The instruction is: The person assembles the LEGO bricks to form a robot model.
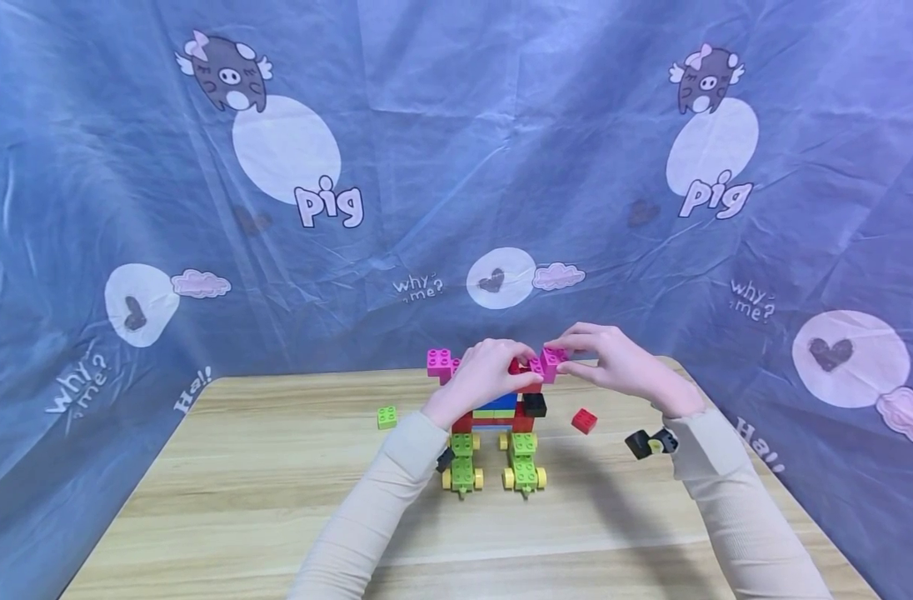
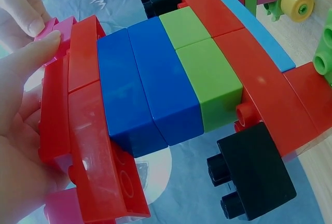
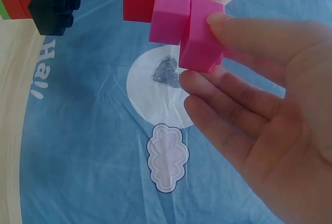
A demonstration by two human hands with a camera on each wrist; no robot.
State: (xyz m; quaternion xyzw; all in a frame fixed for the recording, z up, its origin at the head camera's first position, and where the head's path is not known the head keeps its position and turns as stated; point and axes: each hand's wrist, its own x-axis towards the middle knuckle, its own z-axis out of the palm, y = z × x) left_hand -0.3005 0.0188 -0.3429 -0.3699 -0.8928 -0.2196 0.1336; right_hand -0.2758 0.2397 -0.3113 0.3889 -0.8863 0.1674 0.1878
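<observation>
A figure of toy building blocks stands on the table, with blue bricks (image 2: 150, 79) at its middle and red bricks (image 2: 88, 146) above them. My left hand (image 1: 482, 375) grips its upper red part from behind, thumb on the inner pink brick (image 3: 171, 11). Thumb and fingers of my right hand (image 1: 614, 360) pinch the outer pink brick (image 3: 203, 37), which sits right against the inner one. More pink bricks (image 1: 439, 362) jut out on the figure's left side. Below, a black brick (image 2: 257, 172) sticks out from the red lower part.
Two lime-green wheeled bases (image 1: 462, 473) with yellow wheels carry the figure. A loose lime-green brick (image 1: 386, 417) lies to its left and a loose red brick (image 1: 585, 421) to its right. Behind the wooden table (image 1: 276, 500) hangs a blue printed cloth (image 1: 426, 167).
</observation>
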